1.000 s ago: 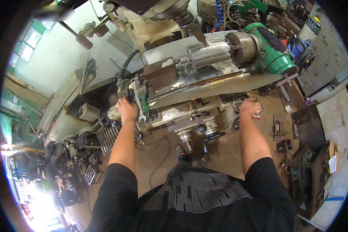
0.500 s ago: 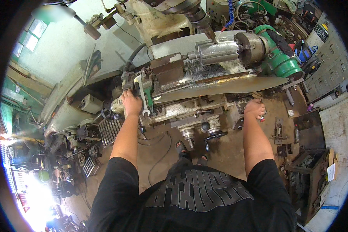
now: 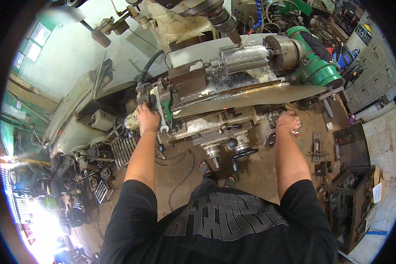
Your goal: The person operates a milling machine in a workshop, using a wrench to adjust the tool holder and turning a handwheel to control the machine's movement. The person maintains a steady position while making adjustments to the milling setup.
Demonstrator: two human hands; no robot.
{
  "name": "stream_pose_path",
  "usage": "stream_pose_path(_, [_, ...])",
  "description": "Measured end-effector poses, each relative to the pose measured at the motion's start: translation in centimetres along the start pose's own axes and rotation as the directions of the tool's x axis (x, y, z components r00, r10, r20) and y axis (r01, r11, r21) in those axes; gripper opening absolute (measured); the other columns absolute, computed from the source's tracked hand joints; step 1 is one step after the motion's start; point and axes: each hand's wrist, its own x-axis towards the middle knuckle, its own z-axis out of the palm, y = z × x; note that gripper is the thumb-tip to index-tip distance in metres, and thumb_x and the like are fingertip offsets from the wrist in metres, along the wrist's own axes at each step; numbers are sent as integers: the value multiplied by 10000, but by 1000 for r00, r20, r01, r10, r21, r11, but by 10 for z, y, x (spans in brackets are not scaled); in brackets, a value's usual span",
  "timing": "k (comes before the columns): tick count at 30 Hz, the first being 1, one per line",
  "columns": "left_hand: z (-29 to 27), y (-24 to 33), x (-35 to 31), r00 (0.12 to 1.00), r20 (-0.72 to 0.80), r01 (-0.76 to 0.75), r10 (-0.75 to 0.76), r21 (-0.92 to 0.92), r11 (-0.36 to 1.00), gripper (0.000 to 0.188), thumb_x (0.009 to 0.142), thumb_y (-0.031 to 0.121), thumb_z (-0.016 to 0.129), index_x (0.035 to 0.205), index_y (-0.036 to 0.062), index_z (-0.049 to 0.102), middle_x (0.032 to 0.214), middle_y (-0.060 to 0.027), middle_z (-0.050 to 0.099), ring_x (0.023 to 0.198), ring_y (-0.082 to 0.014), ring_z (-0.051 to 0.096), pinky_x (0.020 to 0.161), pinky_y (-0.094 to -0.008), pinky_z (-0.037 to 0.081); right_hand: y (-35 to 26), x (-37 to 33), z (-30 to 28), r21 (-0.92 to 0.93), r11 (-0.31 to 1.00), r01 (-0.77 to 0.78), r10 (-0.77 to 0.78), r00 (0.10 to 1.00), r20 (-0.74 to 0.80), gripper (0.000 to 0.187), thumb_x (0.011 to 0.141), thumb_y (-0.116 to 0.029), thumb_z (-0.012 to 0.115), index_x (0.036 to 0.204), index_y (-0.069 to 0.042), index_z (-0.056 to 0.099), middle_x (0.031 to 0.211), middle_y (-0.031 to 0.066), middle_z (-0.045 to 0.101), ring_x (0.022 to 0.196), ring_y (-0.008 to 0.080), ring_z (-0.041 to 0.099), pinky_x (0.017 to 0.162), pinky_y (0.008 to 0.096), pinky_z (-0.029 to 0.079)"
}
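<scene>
Steady control wants the left hand (image 3: 147, 118), at the left end of the machine (image 3: 197, 126), and the curled right hand (image 3: 287, 122), both grips unclear, well away from the far spindle tool (image 3: 234, 36).

A: Right side?
B: Far right, grey cabinet (image 3: 370, 78). Near right, dark metal box (image 3: 341, 190); white paper (image 3: 377, 192) just beside.
A: Left?
B: Far left, window panes (image 3: 39, 37). Nearer, black cable (image 3: 193, 163) curving over brown floor (image 3: 259, 182).

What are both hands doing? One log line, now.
left hand: on machine, left end, beside wrench | right hand: at machine's right end, grip unclear | metal block: below tool
</scene>
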Motion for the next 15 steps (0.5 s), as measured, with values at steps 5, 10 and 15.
stream_pose_path(5, [2,1,-1,998,-57,-13,15,46,999,525,784,83,661,1281,-38,545,1300,-242,529,1241,-451,448,1110,-511,370,0,0,0,-9,1000,9,-9,1000,-1,532,986,-461,442,1202,-10,622,1262,183,620,1235,370,541,992,592,390])
stream_pose_path(10, [0,2,0,1000,-14,20,-20,18,1000,577,783,94,685,1318,-44,520,1343,-240,511,1293,-444,424,1121,-518,376,0,-1,-2,-23,1000,20,-20,1000,7,540,995,-474,425,1205,-15,615,1281,180,603,1249,365,528,990,592,392])
stream_pose_path(15, [-1,2,0,1000,-19,9,-9,21,1000,585,771,90,696,1315,-40,522,1318,-224,533,1295,-435,422,1135,-513,361,0,-1,-3,-26,1000,0,1,999,40,551,1006,-478,407,1221,-13,610,1308,184,591,1271,361,508,1006,594,386])
